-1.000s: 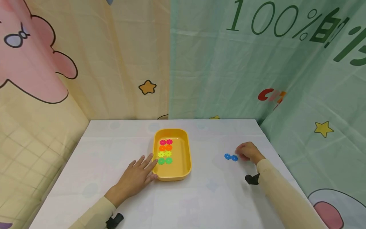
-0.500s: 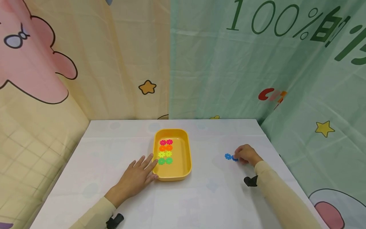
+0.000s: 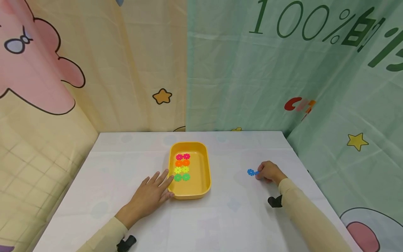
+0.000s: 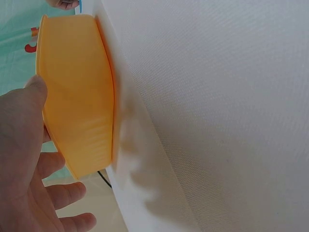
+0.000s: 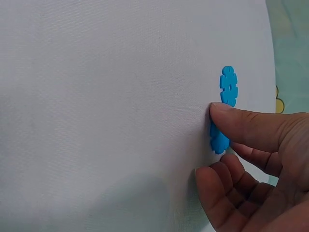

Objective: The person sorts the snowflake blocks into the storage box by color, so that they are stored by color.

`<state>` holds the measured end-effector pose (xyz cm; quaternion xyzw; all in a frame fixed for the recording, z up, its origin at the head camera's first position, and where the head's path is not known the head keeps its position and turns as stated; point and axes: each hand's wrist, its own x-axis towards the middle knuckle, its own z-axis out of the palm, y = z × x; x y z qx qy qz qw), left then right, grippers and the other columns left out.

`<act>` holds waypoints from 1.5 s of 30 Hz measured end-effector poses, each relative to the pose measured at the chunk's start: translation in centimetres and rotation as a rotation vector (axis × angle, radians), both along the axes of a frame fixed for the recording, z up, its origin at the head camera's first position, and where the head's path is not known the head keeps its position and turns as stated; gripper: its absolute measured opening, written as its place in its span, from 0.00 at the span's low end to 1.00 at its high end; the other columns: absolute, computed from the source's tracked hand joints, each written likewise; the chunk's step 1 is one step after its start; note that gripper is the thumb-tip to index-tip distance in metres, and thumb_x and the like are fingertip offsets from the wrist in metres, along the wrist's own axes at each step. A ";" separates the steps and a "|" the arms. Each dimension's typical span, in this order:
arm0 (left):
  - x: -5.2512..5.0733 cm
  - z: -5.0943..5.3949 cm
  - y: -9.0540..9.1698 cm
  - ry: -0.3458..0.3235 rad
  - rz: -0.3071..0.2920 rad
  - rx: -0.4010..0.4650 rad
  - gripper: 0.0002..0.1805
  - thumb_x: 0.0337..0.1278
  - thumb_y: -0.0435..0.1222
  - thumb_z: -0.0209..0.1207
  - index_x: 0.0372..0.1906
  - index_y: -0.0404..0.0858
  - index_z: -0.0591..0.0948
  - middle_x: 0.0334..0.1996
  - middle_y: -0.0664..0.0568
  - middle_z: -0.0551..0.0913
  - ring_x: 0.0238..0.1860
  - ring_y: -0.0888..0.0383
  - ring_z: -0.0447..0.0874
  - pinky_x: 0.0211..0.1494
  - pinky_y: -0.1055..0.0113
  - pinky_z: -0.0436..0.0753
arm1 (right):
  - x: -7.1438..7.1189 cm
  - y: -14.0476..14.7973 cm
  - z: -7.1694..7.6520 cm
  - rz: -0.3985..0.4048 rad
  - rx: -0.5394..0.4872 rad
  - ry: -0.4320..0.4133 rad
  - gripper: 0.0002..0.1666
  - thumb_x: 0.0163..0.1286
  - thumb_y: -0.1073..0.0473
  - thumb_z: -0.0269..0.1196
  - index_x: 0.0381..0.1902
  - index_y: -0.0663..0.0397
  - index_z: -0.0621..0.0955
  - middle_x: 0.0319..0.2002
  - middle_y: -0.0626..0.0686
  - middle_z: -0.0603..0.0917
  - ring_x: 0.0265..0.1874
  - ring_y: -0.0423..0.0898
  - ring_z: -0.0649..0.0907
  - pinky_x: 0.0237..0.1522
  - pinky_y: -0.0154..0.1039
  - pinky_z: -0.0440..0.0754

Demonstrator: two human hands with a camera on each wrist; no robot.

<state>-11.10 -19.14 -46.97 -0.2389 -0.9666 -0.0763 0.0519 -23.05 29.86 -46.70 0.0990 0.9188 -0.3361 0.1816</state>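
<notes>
A yellow tray (image 3: 201, 187) stands left of centre on the table, with pairs of pink (image 3: 183, 156), orange (image 3: 182, 163), yellow (image 3: 181, 169) and green (image 3: 182, 177) snowflake discs in rows. Its left rim meets the spread fingers of my left hand (image 3: 149, 196); the left wrist view shows the thumb against the tray's side. To the right, two blue snowflake discs (image 5: 229, 86) lie end to end on the table. My right hand (image 3: 270, 172) pinches the nearer blue disc (image 5: 220, 142), thumb on its face. The thumb hides part of that disc, and the fingers behind are partly covered.
The white table (image 3: 226, 217) runs back to a cream and green curtain (image 3: 233, 87). White tabletop lies between the tray and the blue discs. Black wrist straps (image 3: 126, 243) show at both sleeves.
My right hand has moved left and slightly toward me onto the nearer blue disc, covering most of it. My left hand and the tray have stayed in place.
</notes>
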 end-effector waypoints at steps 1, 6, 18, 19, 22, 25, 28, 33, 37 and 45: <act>0.0 0.0 0.0 -0.001 0.000 0.000 0.37 0.73 0.61 0.50 0.76 0.44 0.69 0.79 0.45 0.62 0.75 0.36 0.65 0.69 0.33 0.68 | 0.0 0.0 0.0 0.001 0.001 0.002 0.16 0.58 0.69 0.74 0.39 0.64 0.77 0.32 0.55 0.76 0.25 0.46 0.74 0.26 0.37 0.76; 0.1 0.0 0.0 -0.010 0.002 -0.003 0.37 0.73 0.61 0.51 0.76 0.44 0.69 0.79 0.45 0.62 0.75 0.36 0.64 0.69 0.33 0.68 | 0.2 0.0 -0.2 -0.010 0.003 0.005 0.17 0.58 0.68 0.74 0.36 0.62 0.75 0.31 0.54 0.74 0.26 0.46 0.74 0.26 0.36 0.75; 0.0 0.0 0.1 -0.006 0.001 -0.005 0.37 0.72 0.60 0.51 0.76 0.44 0.69 0.78 0.44 0.62 0.74 0.36 0.65 0.69 0.33 0.68 | 0.1 0.3 0.5 -0.069 -0.091 -0.004 0.07 0.68 0.70 0.65 0.42 0.67 0.78 0.31 0.56 0.79 0.27 0.47 0.78 0.29 0.37 0.81; 0.0 0.0 0.1 -0.005 0.001 -0.006 0.37 0.72 0.60 0.52 0.76 0.44 0.69 0.78 0.44 0.62 0.74 0.36 0.65 0.69 0.33 0.68 | 0.2 0.3 0.6 -0.071 -0.094 -0.005 0.07 0.68 0.70 0.64 0.42 0.67 0.78 0.31 0.56 0.79 0.27 0.47 0.78 0.29 0.37 0.81; 0.0 0.1 0.2 -0.002 0.001 -0.011 0.37 0.72 0.60 0.52 0.76 0.44 0.69 0.78 0.44 0.62 0.74 0.36 0.65 0.69 0.33 0.68 | 0.2 0.3 0.7 -0.069 -0.101 -0.005 0.06 0.69 0.70 0.64 0.42 0.68 0.79 0.31 0.56 0.80 0.28 0.47 0.79 0.30 0.37 0.82; 0.0 0.1 0.2 -0.001 0.001 -0.010 0.37 0.72 0.60 0.52 0.76 0.44 0.69 0.78 0.44 0.62 0.74 0.36 0.65 0.69 0.33 0.68 | 0.1 0.5 0.8 -0.067 -0.115 -0.011 0.06 0.69 0.69 0.63 0.42 0.68 0.80 0.31 0.56 0.80 0.29 0.47 0.79 0.30 0.37 0.83; 0.0 0.2 0.2 -0.001 0.000 -0.009 0.37 0.72 0.60 0.52 0.76 0.44 0.69 0.78 0.44 0.63 0.74 0.36 0.65 0.69 0.33 0.68 | -0.1 0.6 0.9 -0.074 -0.136 -0.017 0.06 0.70 0.69 0.64 0.42 0.68 0.81 0.30 0.55 0.80 0.28 0.47 0.79 0.31 0.37 0.83; 0.1 0.2 0.1 0.000 0.000 -0.009 0.37 0.72 0.60 0.52 0.76 0.44 0.70 0.78 0.44 0.63 0.74 0.36 0.65 0.68 0.32 0.69 | -0.2 0.2 1.4 -0.072 -0.155 0.007 0.07 0.70 0.68 0.63 0.43 0.68 0.81 0.33 0.56 0.81 0.29 0.47 0.79 0.33 0.38 0.84; 0.1 0.2 0.1 0.005 -0.001 -0.012 0.37 0.72 0.60 0.52 0.76 0.44 0.69 0.78 0.44 0.63 0.74 0.36 0.65 0.68 0.33 0.69 | -0.4 -0.6 2.1 -0.061 -0.194 0.050 0.08 0.71 0.68 0.63 0.44 0.69 0.82 0.35 0.57 0.82 0.29 0.46 0.81 0.34 0.36 0.85; 0.1 0.4 0.1 0.005 -0.006 -0.007 0.36 0.73 0.60 0.51 0.76 0.44 0.69 0.78 0.44 0.62 0.74 0.36 0.65 0.68 0.32 0.69 | -1.2 -3.3 3.6 -0.057 -0.260 0.055 0.10 0.74 0.65 0.62 0.47 0.68 0.80 0.36 0.56 0.83 0.30 0.44 0.83 0.36 0.35 0.87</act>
